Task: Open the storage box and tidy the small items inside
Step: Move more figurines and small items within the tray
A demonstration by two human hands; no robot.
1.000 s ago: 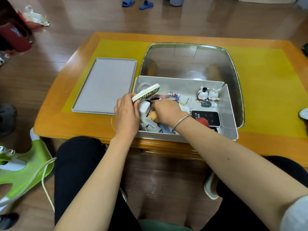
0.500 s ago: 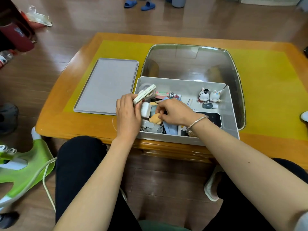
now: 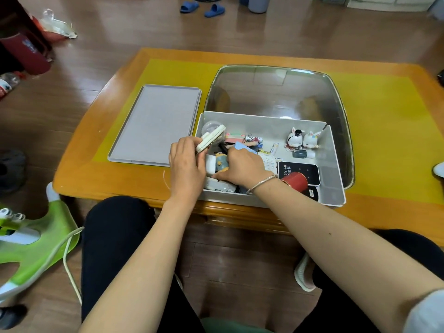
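Grey plastic storage box [image 3: 334, 169], smooth-walled, open at the table's near edge. Left hand [image 3: 186, 165] gripping a cream oblong remote [image 3: 210, 138], long axis toward 1 o'clock. Right hand [image 3: 242, 165], shifted leftward since before, fingers curled among clutter; grasp hidden. Red cylinder [image 3: 294, 180] now exposed.

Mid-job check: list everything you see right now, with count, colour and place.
storage box: 1, grey, table front, open
lid: 1, grey, left of box
tray: 1, clear, behind box
cat figurines: 2, white, box back right
Wi-Fi device: 1, black, box right
red cylinder: 1, beside right wrist
table: 1, orange with yellow mat
slippers: 2, blue, far floor
green appliance: 1, floor left
left hand: grips cream remote
right hand: in box clutter; bracelet on wrist
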